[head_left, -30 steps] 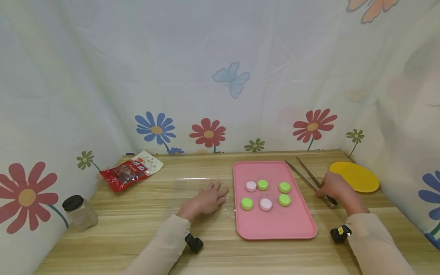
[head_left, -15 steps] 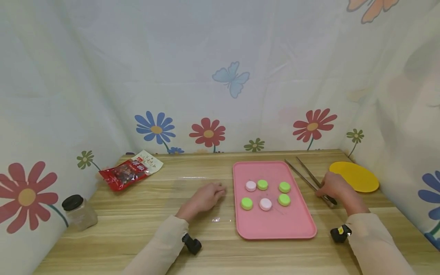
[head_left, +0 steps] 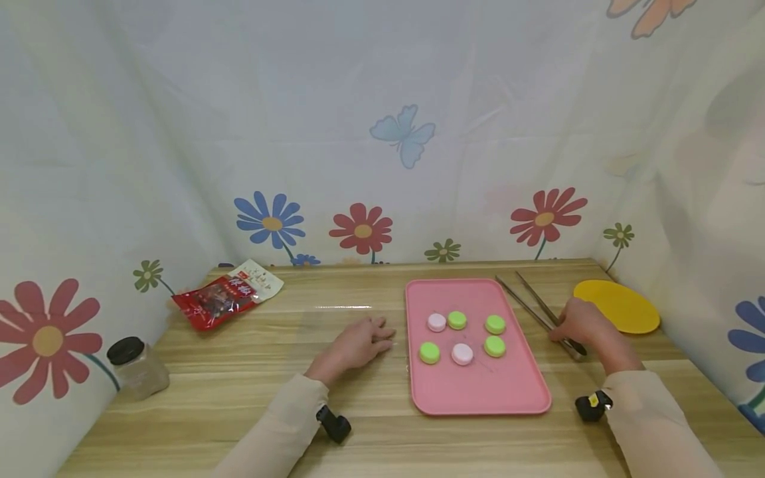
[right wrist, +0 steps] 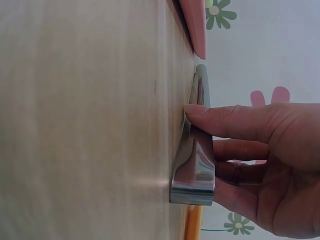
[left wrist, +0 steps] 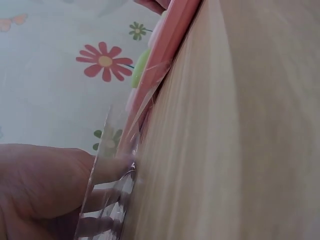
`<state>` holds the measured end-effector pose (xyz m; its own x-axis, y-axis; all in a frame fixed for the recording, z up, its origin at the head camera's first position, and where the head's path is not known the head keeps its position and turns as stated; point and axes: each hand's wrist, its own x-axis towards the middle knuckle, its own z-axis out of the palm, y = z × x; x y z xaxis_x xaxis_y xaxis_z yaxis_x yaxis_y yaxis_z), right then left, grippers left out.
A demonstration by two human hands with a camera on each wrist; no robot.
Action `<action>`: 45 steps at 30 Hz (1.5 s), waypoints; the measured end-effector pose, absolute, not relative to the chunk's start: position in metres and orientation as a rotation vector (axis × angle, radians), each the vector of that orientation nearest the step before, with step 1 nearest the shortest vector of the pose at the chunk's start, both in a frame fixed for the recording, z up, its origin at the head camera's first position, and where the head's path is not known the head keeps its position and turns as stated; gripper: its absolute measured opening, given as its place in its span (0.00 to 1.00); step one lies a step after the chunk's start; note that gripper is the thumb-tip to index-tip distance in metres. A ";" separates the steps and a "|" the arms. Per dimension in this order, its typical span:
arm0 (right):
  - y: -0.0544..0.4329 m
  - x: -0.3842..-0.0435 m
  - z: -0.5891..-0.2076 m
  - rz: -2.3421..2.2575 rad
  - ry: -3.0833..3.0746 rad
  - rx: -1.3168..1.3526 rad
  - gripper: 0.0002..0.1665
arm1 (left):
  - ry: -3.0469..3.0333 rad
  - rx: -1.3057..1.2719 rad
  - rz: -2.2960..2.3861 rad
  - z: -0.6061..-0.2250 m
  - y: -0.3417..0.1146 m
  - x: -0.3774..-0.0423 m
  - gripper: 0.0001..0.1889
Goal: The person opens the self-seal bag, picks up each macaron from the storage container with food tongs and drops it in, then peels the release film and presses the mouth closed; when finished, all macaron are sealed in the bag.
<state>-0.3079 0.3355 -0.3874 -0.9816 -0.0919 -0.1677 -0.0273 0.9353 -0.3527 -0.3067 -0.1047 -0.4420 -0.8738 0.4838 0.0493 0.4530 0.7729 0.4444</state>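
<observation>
My right hand (head_left: 588, 330) holds metal tongs (right wrist: 195, 175) at their joined end, thumb on one side and fingers on the other. They lie on the table, arms pointing away beside the pink tray (head_left: 472, 398). My left hand (head_left: 358, 342) is low over the table left of that tray. In the left wrist view its extended fingers (left wrist: 107, 170) show through a clear plastic piece (left wrist: 100, 155) with a raised edge; its whole shape is hard to make out. On the tray sit green macarons (head_left: 429, 352) and pink macarons (head_left: 462, 354).
A yellow plate (head_left: 618, 307) lies right of the tongs. At the back left is a red food packet (head_left: 224, 300), and a black-lidded jar (head_left: 140, 372) stands at the left edge. A flowered cloth (head_left: 311, 133) hangs behind the table.
My left hand's fingers were spread, then drew together, and now are slightly apart. Glints on the clear plastic shifted. My right hand and the tongs have stayed in place.
</observation>
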 end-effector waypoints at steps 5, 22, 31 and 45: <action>0.335 -0.307 -0.389 -0.538 2.909 -0.082 0.20 | 2.936 0.735 0.748 -0.445 -0.103 -0.308 0.15; 0.336 -0.309 -0.390 -0.545 2.906 -0.079 0.18 | 2.984 0.831 1.062 -0.439 -0.103 -0.306 0.15; 0.338 -0.309 -0.393 -0.558 2.926 -0.111 0.19 | 3.019 0.864 1.095 -0.433 -0.100 -0.302 0.14; 0.339 -0.303 -0.395 -0.602 2.926 -0.085 0.21 | 3.056 0.871 0.981 -0.430 -0.098 -0.300 0.13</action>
